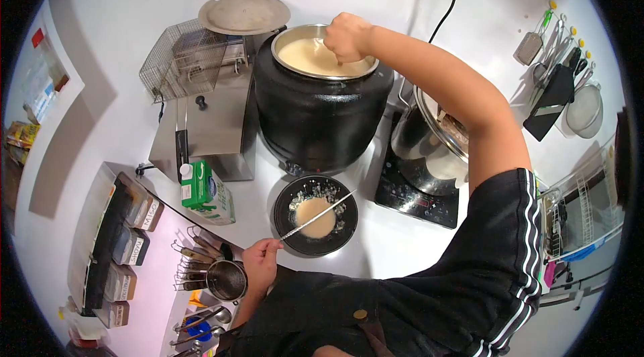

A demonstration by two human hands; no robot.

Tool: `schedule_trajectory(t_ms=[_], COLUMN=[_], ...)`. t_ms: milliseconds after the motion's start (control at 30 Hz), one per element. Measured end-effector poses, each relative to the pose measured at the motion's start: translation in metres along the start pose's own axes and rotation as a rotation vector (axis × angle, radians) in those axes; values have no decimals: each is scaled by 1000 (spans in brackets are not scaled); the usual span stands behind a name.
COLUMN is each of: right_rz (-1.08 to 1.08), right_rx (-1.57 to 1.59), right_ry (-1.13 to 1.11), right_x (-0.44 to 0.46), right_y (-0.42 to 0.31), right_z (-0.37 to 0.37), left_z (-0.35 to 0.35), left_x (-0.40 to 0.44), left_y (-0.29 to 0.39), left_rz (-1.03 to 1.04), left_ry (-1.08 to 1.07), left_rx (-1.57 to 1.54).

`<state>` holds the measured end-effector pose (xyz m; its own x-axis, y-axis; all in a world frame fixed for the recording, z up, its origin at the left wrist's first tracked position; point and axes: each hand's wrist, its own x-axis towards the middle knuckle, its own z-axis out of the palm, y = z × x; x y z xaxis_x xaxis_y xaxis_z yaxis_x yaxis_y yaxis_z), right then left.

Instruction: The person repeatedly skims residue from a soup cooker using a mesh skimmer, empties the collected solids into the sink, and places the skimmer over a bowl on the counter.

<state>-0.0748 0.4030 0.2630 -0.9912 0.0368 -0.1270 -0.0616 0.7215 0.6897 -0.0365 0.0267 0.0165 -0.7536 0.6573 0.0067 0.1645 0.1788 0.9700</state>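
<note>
Beside the black pot [322,122] stands a green-and-white carton [209,196].

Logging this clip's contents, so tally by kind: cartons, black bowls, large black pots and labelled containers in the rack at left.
Green carton: 1
Black bowl: 1
Large black pot: 1
Labelled containers: 4
Total: 7

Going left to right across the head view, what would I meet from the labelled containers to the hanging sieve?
Labelled containers → green-and-white carton → black bowl with pale liquid → black cooktop → hanging grater → round mesh sieve.
</note>
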Motion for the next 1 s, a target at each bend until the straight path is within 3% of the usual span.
schedule_trajectory(t_ms=[267, 333, 433, 600, 667, 733, 767, 833, 1000], right_rz=[431, 493, 626, 643, 367, 608, 607, 828, 902], right_rx=[260, 575, 746, 845, 704, 1187, 1187, 1298, 1386], right_ry=[-172, -261, -281, -164, -59, 23, 18, -44, 12], right_x=[24, 19, 16, 5, -3, -24, -32, -47, -55], right_y=[-14, -18, -19, 31, 62, 61, 58, 53, 57], right_z=[-1, -11, -7, 39, 82, 82, 75, 64, 85], left_z=[3, 4, 3, -3, -4, -2, 0, 3, 5], left_x=[-1, -1, -2, -5, -5, -3, -3, -2, 1], left_y=[-8, -8, -5, -1, 7, 1, -1, -1, 2], left_rz=[-19, 21, 65, 57, 60, 64, 72, 72, 59], left_ry=[-22, -6, 25, 58, 47, 50, 46, 36, -23], left_rx=[-110, -105, -87, -29, 35, 5, -20, -12, -5])
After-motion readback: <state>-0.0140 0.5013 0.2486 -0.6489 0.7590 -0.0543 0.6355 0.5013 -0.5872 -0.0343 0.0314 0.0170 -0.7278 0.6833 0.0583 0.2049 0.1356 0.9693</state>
